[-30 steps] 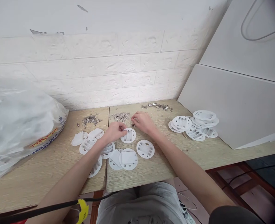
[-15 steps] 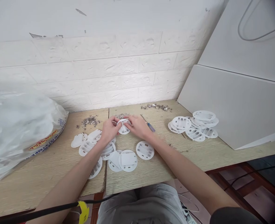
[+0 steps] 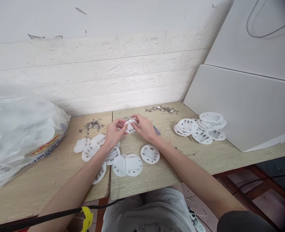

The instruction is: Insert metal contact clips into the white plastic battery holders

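Both hands grip one round white plastic battery holder (image 3: pixel 130 126) above the middle of the table. My left hand (image 3: pixel 115 131) pinches its left edge with thumb and fingers. On the other side, my right hand (image 3: pixel 143 129) has its thumb on the face and its fingers behind the rim. Small metal pieces (image 3: pixel 128 118) lie in a pile just behind the held holder, partly hidden by the hands. Nearer to me, a single battery holder (image 3: pixel 150 154) lies with its slots up, and overlapping white holders (image 3: pixel 132 165) rest to its left.
More metal pieces lie in piles at the back left (image 3: pixel 94 125) and back right (image 3: pixel 161 109). A screwdriver (image 3: pixel 157 130) sits beside my right wrist. Several holders (image 3: pixel 188 126) are stacked by the grey-white panel (image 3: pixel 241 112). A large plastic bag (image 3: pixel 23 129) fills the left side.
The held holder has been raised slightly and tilted, moving a little back and to the right. My right hand has shifted up with it, and both hands keep their grip.
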The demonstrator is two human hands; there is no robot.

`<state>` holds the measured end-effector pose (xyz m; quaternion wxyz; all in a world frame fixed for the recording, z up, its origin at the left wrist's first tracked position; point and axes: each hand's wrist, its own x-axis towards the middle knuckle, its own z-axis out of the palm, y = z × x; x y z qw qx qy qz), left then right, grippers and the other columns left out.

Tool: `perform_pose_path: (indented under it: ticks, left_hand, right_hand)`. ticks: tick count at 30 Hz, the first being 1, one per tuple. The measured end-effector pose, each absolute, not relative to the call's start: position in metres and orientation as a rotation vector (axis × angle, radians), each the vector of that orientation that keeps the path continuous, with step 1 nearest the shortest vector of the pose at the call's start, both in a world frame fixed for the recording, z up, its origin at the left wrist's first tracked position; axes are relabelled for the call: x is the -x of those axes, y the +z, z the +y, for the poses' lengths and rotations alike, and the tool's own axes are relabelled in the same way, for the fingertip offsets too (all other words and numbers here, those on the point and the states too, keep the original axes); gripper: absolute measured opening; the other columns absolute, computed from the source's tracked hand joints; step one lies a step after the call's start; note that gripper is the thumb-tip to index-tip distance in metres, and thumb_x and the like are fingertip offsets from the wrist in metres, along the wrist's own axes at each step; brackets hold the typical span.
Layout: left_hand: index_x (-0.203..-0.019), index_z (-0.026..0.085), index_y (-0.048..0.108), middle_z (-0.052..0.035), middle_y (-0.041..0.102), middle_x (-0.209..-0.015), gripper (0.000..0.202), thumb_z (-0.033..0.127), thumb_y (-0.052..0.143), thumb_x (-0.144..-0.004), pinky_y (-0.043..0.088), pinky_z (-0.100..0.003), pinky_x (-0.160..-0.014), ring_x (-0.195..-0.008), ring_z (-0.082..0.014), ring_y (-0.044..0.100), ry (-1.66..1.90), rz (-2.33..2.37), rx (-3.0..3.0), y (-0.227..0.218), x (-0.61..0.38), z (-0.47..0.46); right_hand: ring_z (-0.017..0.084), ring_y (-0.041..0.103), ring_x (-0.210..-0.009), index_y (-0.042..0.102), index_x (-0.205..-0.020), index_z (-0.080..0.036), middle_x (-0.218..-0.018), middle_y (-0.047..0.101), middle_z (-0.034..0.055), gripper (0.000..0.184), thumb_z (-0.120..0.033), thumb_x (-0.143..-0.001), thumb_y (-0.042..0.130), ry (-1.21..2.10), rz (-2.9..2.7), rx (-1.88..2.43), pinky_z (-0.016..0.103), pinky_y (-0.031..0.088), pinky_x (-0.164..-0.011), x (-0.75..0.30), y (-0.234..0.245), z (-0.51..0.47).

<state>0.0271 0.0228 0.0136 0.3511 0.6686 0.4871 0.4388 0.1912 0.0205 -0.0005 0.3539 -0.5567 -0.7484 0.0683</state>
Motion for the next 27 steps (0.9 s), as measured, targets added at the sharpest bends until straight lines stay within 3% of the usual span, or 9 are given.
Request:
perform_pose_path:
  ticks: [6,10,14,18,22,27]
  left_hand:
    - [-0.098,0.014,0.062,-0.0054,0.064,-0.084,0.035,0.042,0.063,-0.076,0.055,-0.027,-0.057,-0.067,-0.0146,0.064,1.153,1.234,-1.734,0.010,-0.026,0.025]
    - [-0.103,0.015,0.061,-0.0042,0.065,-0.083,0.031,0.035,0.058,-0.080,0.053,-0.029,-0.066,-0.072,-0.0148,0.061,1.044,1.265,-1.965,0.008,-0.026,0.027]
    - [-0.092,0.016,0.065,-0.0064,0.068,-0.090,0.021,0.030,0.051,-0.084,0.049,-0.032,-0.076,-0.085,-0.0183,0.061,0.805,1.182,-2.279,0.011,-0.026,0.023]
    - [-0.085,0.017,0.066,-0.0068,0.067,-0.086,0.024,0.030,0.047,-0.087,0.045,-0.035,-0.080,-0.086,-0.0203,0.058,0.595,1.032,-2.501,0.014,-0.027,0.018]
    - [-0.083,0.018,0.067,-0.0069,0.064,-0.082,0.025,0.029,0.045,-0.088,0.042,-0.035,-0.079,-0.085,-0.0210,0.054,0.512,0.911,-2.624,0.014,-0.027,0.016]
    - [-0.083,0.018,0.066,-0.0062,0.063,-0.080,0.026,0.029,0.044,-0.089,0.041,-0.034,-0.077,-0.085,-0.0206,0.054,0.475,0.850,-2.664,0.014,-0.028,0.015]
  right_hand:
    - [0.016,0.059,-0.075,0.051,-0.114,-0.017,-0.086,0.066,0.0023,0.030,-0.031,-0.087,0.052,0.328,-1.782,1.321,0.026,0.043,-0.069,-0.197,0.000,0.026]
    - [0.016,0.059,-0.072,0.050,-0.112,-0.016,-0.080,0.064,0.0016,0.033,-0.028,-0.082,0.056,0.440,-1.535,1.354,0.027,0.045,-0.068,-0.208,0.003,0.035]
    - [0.015,0.060,-0.072,0.052,-0.098,-0.018,-0.084,0.066,0.0033,0.022,-0.028,-0.079,0.057,0.721,-1.160,1.299,0.026,0.047,-0.064,-0.219,0.006,0.044]
    - [0.012,0.059,-0.066,0.056,-0.087,-0.018,-0.084,0.067,0.0034,0.013,-0.025,-0.077,0.057,0.952,-0.918,1.214,0.024,0.047,-0.059,-0.224,0.006,0.046]
    - [0.012,0.059,-0.064,0.060,-0.088,-0.017,-0.084,0.069,0.0043,0.017,-0.023,-0.073,0.059,0.934,-1.011,1.238,0.023,0.046,-0.055,-0.223,0.007,0.044]
    - [0.015,0.061,-0.071,0.064,-0.095,-0.015,-0.087,0.070,0.0059,0.023,-0.022,-0.074,0.059,0.754,-1.245,1.434,0.026,0.049,-0.062,-0.237,0.015,0.043]
